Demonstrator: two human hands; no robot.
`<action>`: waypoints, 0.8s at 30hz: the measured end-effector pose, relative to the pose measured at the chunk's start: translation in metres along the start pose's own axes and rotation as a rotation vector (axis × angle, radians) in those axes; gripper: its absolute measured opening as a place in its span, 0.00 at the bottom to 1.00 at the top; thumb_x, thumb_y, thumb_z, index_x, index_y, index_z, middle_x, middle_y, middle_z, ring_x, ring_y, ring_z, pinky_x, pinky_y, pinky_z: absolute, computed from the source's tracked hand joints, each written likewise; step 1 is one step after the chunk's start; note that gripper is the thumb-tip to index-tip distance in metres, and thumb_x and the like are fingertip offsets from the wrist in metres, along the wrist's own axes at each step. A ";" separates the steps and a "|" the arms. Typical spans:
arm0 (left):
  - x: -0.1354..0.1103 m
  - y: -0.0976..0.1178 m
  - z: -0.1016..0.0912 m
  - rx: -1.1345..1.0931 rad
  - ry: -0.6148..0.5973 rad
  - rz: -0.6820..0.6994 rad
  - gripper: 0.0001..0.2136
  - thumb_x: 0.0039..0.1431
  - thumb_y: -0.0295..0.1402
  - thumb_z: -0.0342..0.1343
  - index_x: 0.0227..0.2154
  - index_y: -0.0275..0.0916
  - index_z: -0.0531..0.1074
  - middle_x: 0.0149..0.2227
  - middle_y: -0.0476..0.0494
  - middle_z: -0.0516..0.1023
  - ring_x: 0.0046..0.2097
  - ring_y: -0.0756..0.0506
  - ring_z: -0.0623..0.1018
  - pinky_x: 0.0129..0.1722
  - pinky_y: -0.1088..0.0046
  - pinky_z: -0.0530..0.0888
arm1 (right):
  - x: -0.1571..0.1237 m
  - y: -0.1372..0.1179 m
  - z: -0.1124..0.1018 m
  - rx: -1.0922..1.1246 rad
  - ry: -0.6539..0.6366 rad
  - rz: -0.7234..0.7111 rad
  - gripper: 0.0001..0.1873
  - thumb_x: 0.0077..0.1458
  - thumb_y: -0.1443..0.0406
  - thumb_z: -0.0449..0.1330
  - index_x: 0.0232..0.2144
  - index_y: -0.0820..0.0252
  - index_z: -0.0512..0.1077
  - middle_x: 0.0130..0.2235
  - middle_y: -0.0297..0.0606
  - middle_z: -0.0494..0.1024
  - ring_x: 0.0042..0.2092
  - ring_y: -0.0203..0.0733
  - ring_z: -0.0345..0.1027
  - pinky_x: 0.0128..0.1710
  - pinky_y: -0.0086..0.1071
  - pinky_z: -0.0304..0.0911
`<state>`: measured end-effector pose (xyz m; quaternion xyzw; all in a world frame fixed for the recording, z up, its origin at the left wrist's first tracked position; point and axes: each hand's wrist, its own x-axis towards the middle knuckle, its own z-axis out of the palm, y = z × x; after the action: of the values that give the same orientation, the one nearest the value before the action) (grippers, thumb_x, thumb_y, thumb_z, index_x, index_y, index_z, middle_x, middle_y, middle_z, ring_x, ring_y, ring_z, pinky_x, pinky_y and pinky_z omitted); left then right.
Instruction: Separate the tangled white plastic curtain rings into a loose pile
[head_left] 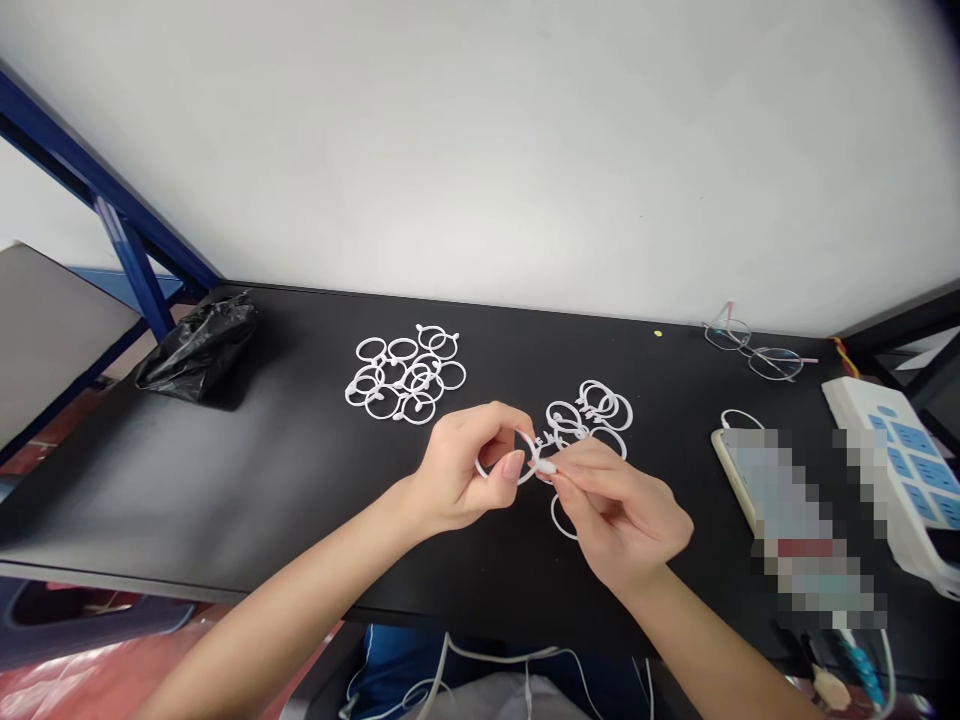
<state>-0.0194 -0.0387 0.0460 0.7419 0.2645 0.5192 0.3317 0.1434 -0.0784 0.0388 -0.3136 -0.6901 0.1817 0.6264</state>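
Observation:
My left hand is closed around a white plastic ring, thumb and fingers gripping its rim. At the ring's right side sits a small white end piece. My right hand pinches that piece between thumb and fingertips; its far end is hidden by the fingers. Behind my right hand lies a loose pile of similar white rings with small toothed tabs, partly covered. Farther left, a second group of white rings with rounded ends lies overlapping on the black table.
A crumpled black plastic bag rests at the left. Toward the right are eyeglasses, a phone with its screen blurred and a cable attached, and a white power strip. A wall rises behind the table.

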 end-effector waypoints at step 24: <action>0.009 -0.030 0.005 -1.231 0.389 -1.010 0.10 0.62 0.39 0.56 0.33 0.37 0.67 0.21 0.57 0.53 0.19 0.57 0.56 0.20 0.81 0.62 | 0.020 0.039 -0.038 -0.690 -0.537 0.434 0.02 0.57 0.63 0.60 0.32 0.55 0.72 0.42 0.37 0.80 0.48 0.50 0.69 0.53 0.50 0.58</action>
<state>-0.0131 -0.0138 0.0275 0.1149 0.2872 0.4789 0.8216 0.1886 -0.0422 0.0342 -0.5816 -0.7661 0.1429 0.2333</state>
